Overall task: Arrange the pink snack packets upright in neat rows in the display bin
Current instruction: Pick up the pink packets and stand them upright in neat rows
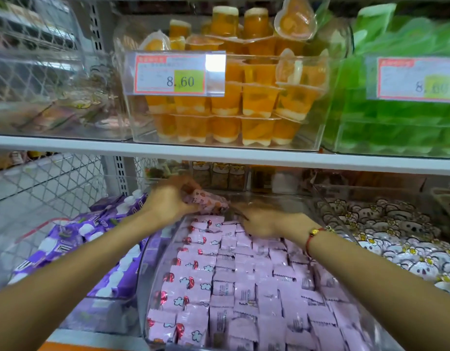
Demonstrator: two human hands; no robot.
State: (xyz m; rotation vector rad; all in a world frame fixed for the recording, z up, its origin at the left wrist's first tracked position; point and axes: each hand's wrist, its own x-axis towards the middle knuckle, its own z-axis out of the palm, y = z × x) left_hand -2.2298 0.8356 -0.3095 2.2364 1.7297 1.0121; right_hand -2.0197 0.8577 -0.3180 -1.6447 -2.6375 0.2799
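A clear display bin [143, 287] on the lower shelf holds several rows of pink snack packets [244, 282] standing upright. My left hand [169, 198] grips a bunch of pink packets [208, 202] above the bin's far end. My right hand [262, 220] reaches into the far end of the bin, on the packets there. It is blurred, so its fingers are unclear.
Purple pouches with white caps [100, 239] fill the bin on the left. White cartoon-face packets [396, 236] fill the bin on the right. The shelf above [219, 153] carries a clear bin of orange jelly cups [224, 102] and green packs [401, 117].
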